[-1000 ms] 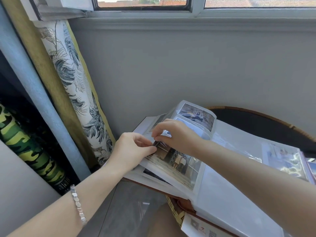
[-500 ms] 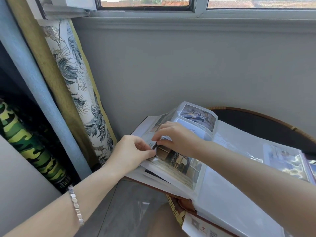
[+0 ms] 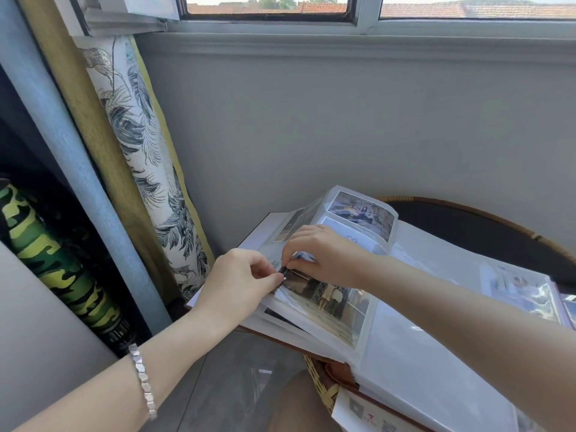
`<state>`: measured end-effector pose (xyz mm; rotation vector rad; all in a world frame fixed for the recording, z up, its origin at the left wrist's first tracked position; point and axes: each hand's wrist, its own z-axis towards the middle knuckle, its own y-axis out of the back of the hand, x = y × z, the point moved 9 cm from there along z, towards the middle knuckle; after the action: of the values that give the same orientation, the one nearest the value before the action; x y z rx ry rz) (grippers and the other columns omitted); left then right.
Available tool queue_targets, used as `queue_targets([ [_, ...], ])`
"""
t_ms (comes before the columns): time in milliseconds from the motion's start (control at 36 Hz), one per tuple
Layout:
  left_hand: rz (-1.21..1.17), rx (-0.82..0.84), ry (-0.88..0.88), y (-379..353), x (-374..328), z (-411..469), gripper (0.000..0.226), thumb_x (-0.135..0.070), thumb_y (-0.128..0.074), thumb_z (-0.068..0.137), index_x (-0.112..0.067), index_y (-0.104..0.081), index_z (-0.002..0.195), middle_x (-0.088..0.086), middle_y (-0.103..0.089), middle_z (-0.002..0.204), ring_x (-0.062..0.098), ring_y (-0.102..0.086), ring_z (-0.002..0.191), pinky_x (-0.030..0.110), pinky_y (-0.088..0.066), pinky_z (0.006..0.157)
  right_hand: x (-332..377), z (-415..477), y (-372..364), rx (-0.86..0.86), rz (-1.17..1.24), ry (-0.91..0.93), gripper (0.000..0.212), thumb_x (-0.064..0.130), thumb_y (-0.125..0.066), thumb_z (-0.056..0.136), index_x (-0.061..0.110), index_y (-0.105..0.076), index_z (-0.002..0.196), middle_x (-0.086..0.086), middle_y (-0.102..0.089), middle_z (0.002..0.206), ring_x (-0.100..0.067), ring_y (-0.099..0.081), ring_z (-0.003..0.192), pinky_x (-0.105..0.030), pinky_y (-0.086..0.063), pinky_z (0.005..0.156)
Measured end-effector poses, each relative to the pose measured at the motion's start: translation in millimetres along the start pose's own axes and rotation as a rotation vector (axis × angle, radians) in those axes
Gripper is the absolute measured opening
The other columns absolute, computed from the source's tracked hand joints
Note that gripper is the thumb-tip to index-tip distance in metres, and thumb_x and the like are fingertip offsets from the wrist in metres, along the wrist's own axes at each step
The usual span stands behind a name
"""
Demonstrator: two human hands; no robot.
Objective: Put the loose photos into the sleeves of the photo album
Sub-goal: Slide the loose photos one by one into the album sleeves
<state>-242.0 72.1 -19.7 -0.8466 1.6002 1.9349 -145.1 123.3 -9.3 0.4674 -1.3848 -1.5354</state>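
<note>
The photo album (image 3: 414, 363) lies open across a round wicker table, its clear-sleeved pages fanned up at the left. A photo (image 3: 324, 302) of several standing people sits in the lower sleeve of the raised page. My left hand (image 3: 237, 285) pinches the left edge of that sleeve at its corner. My right hand (image 3: 324, 254), just above, pinches the photo's top left corner with curled fingers. Another filled sleeve (image 3: 361, 213) shows at the top of the same page, and more photos (image 3: 523, 291) lie in sleeves at the right.
The wicker table's rim (image 3: 467, 207) curves behind the album, close to the grey wall. A leaf-patterned curtain (image 3: 146, 169) hangs at the left, with a camouflage roll (image 3: 59, 260) beside it. A printed card (image 3: 364, 416) pokes out under the album's near edge.
Both hands stay at the photo's top left corner. My left thumb and fingers have closed a little tighter on the sleeve edge. The view has shifted slightly.
</note>
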Motion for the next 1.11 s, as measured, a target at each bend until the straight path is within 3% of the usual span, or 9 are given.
queue_targets([
  [194,-0.02,-0.051,-0.092,5,-11,-1,0.009,-0.02,-0.073,0.078,-0.015,-0.072,0.071,-0.01,-0.065,0.063,0.004,-0.06,0.062,0.011,-0.045,0.055,4,-3,7,-0.055,-0.005,0.039,0.012,0.016,-0.057,0.085,0.012,-0.069,0.084,0.0,-0.067,0.085,-0.016,-0.056,0.084,-0.029,-0.036,0.084],
  [361,-0.153,-0.059,-0.08,5,-8,2,0.012,-0.019,-0.076,0.075,-0.011,-0.071,0.068,-0.004,-0.067,0.062,0.004,-0.059,0.058,0.012,-0.047,0.054,9,-3,16,-0.105,-0.076,0.089,0.013,0.017,-0.053,0.083,0.013,-0.065,0.079,0.003,-0.063,0.08,-0.007,-0.045,0.078,-0.021,-0.025,0.073],
  [528,-0.306,-0.028,0.043,-1,6,5,0.015,-0.012,-0.078,0.073,-0.014,-0.068,0.062,0.003,-0.069,0.06,0.009,-0.058,0.052,0.02,-0.049,0.052,12,-4,16,-0.099,-0.12,0.121,0.013,0.016,-0.053,0.085,0.013,-0.063,0.078,0.003,-0.061,0.078,-0.008,-0.043,0.077,-0.023,-0.026,0.072],
  [639,-0.33,0.012,0.081,-7,10,5,0.015,-0.011,-0.078,0.073,-0.013,-0.068,0.062,0.006,-0.07,0.063,0.015,-0.061,0.057,0.028,-0.053,0.06,16,-4,15,-0.088,-0.173,0.136,0.012,0.012,-0.054,0.084,0.014,-0.062,0.075,0.004,-0.06,0.072,-0.01,-0.045,0.072,-0.021,-0.023,0.07],
  [750,-0.261,0.057,0.128,-13,16,7,0.016,-0.014,-0.078,0.074,-0.013,-0.066,0.063,0.004,-0.07,0.063,0.013,-0.061,0.056,0.028,-0.053,0.064,16,-3,8,-0.071,-0.213,0.152,0.012,0.012,-0.057,0.081,0.014,-0.065,0.074,0.005,-0.063,0.07,-0.019,-0.055,0.071,-0.027,-0.034,0.078],
  [833,-0.115,0.13,0.142,-18,19,9,0.014,-0.018,-0.075,0.078,-0.015,-0.065,0.068,-0.001,-0.069,0.065,0.011,-0.06,0.058,0.028,-0.051,0.063,15,-9,1,-0.03,-0.216,0.143,0.013,0.015,-0.057,0.083,0.015,-0.07,0.085,0.003,-0.069,0.082,-0.024,-0.061,0.087,-0.04,-0.045,0.085],
  [944,0.096,0.033,-0.005,-16,-5,9,0.013,-0.015,-0.067,0.081,-0.023,-0.057,0.085,-0.01,-0.058,0.087,0.01,-0.055,0.087,0.019,-0.041,0.066,-6,-30,9,-0.085,-0.113,0.007,0.027,0.017,-0.061,0.084,0.014,-0.067,0.11,-0.005,-0.065,0.113,-0.026,-0.055,0.113,-0.042,-0.038,0.099],
  [1028,0.11,-0.001,-0.196,-32,-42,6,0.023,-0.01,-0.064,0.083,-0.021,-0.057,0.101,-0.005,-0.051,0.108,0.011,-0.046,0.106,0.02,-0.035,0.085,-24,-65,24,-0.162,-0.059,-0.125,0.023,0.014,-0.064,0.084,0.013,-0.068,0.106,-0.003,-0.066,0.112,-0.023,-0.057,0.11,-0.04,-0.042,0.097],
  [1111,0.012,0.106,-0.302,-68,-82,-3,0.017,-0.011,-0.06,0.086,-0.025,-0.055,0.095,-0.009,-0.051,0.105,0.007,-0.046,0.105,0.013,-0.03,0.081,-49,-117,44,-0.23,-0.089,-0.292,0.016,0.014,-0.061,0.081,0.013,-0.071,0.094,-0.002,-0.069,0.1,-0.024,-0.063,0.096,-0.041,-0.05,0.087],
])
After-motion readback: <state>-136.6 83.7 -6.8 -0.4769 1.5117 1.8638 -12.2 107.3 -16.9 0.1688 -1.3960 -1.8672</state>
